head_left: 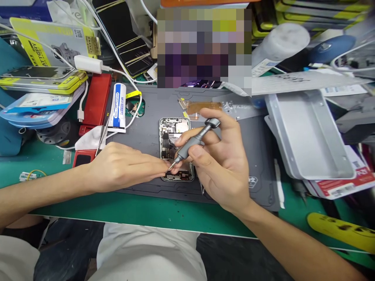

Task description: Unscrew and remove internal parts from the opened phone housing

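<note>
An opened smartphone (pixel 176 134) lies on the dark grey work mat (pixel 140 146), its inner boards and parts exposed. My right hand (pixel 224 168) grips a grey precision screwdriver (pixel 189 149), slanted so that its thin tip points down and left over the phone's lower part. From the left, my left hand (pixel 125 166) reaches across the phone's lower left edge. Its fingers are pressed together at the screwdriver's tip; whatever they may pinch is hidden. Whether the tip touches the phone or the fingers I cannot tell.
A blue-and-white tube (pixel 118 107), tweezers (pixel 103 130) and a red box (pixel 95 101) lie to the left. At the right stands a grey tray (pixel 316 136) over boxes. An amber film sheet (pixel 205 108) lies behind the phone. A yellow strip-shaped object (pixel 340 231) sits front right.
</note>
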`<state>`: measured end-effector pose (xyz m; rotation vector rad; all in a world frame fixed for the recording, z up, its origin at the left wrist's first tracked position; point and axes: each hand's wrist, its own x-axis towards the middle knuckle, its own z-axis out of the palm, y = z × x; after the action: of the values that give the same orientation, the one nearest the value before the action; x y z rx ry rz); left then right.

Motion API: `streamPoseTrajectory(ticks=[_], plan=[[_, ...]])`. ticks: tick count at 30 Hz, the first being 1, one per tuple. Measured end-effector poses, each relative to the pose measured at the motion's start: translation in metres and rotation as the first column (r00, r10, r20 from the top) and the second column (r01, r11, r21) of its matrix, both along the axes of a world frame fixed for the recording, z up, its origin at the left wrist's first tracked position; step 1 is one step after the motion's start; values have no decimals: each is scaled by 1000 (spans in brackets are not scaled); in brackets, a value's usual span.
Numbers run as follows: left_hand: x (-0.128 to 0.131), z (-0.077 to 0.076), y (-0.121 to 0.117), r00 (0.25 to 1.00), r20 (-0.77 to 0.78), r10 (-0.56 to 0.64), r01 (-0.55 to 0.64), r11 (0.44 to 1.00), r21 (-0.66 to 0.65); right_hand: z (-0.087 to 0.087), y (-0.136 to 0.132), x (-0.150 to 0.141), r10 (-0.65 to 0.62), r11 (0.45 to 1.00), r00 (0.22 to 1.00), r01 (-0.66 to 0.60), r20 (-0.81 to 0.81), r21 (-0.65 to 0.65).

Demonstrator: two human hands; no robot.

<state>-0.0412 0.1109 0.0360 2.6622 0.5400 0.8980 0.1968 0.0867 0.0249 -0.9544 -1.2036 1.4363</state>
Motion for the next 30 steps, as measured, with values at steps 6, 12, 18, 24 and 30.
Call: streamPoseTrajectory(ticks=[6, 12, 18, 24, 30], plan=[[-1, 0, 0, 1000, 0, -3, 3, 1000, -4, 1, 1, -1, -1, 999, 999, -1, -35, -37], [-1, 0, 1, 1000, -4, -30, 30, 999, -11, 1, 2, 0, 24, 999, 999, -25, -32, -22], [-2, 0, 0, 1000, -14, -19, 18, 999, -26, -3, 4, 1, 36, 999, 996, -34, -76, 16], [-3, 2, 0, 999, -23, -36, 35, 999, -38, -8, 5, 2, 73, 995, 992, -66, -102, 74], [-1, 3, 0, 999, -29, -41, 40, 999, -37, -12, 6, 5, 104, 989, 993, -97, -60, 113]])
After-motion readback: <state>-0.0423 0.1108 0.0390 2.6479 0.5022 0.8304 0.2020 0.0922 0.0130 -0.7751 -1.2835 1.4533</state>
